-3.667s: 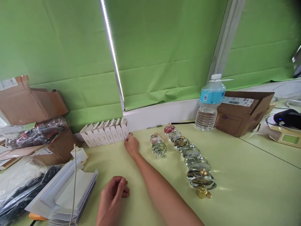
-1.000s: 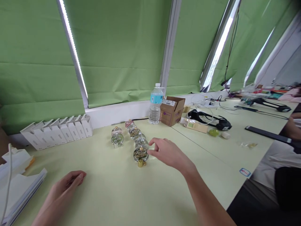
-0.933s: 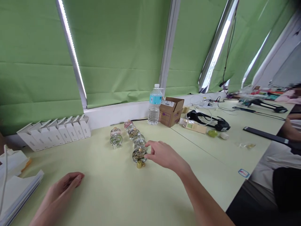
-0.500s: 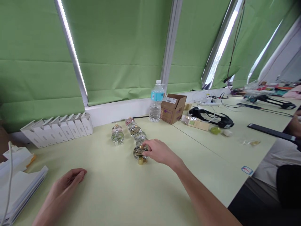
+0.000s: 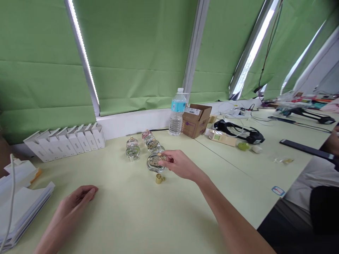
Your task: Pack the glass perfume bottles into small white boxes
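Note:
In the head view my right hand (image 5: 176, 164) pinches the near rim of a round, flat glass perfume bottle (image 5: 153, 162), which stands at the near end of a row of similar bottles. A gold cap (image 5: 158, 179) lies on the table just below it, beside a small gold piece (image 5: 163, 179). Behind the held bottle runs a line of glass bottles (image 5: 153, 145), the farthest one pinkish. Left of that line are a greenish bottle (image 5: 132, 151) and a pinkish bottle (image 5: 131, 141). My left hand (image 5: 75, 204) rests on the table, its fingers curled together with nothing visible in them.
White boxes (image 5: 66, 143) stand in a row at the back left. Papers (image 5: 23, 208) and a white cable lie at the left edge. A water bottle (image 5: 177, 116), a cardboard box (image 5: 194, 123) and a black headset (image 5: 238, 132) are farther back. Another person sits at the right.
The glass bottle in my right hand has shifted slightly left and back, turning more face-on. It now stands apart from the gold cap. My left hand stays where it was.

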Demonstrator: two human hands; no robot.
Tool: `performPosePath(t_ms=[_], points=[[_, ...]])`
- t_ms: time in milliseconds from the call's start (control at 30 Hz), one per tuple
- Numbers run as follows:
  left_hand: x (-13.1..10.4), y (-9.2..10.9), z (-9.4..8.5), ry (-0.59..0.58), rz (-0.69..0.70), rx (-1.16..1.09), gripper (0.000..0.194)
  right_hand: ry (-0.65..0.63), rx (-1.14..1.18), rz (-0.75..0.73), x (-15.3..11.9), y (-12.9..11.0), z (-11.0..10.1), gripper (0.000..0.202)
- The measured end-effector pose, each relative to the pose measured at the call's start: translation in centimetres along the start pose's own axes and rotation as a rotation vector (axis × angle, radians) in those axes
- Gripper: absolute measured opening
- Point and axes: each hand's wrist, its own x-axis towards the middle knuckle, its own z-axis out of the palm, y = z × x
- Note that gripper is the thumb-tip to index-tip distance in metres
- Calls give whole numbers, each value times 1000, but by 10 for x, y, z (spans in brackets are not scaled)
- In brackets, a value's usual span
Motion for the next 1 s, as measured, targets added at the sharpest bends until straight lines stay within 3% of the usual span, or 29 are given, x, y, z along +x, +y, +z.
performPosePath(t_ms=[300,367,533,600,733,867,1000], points=[[-6,12,5,16,48,-104,44,-74,225,6,-3,-14,6,36],[-16,25,11,-8,87,-166,43,-118,282,-8,-5,-22,13,34],[-51,68,40,-224,236,-266,42,-230,334,-94,-12,-43,34,23],[-60,78,51,-257,247,-270,36,-257,343,-123,-15,-48,40,22],[-60,77,58,-223,218,-410,28,-292,340,-148,-19,-54,45,20],[-56,70,54,-200,229,-438,30,-212,294,-154,-22,-58,49,34],[-57,69,50,-212,246,-461,31,-176,368,-140,-23,-61,54,35]])
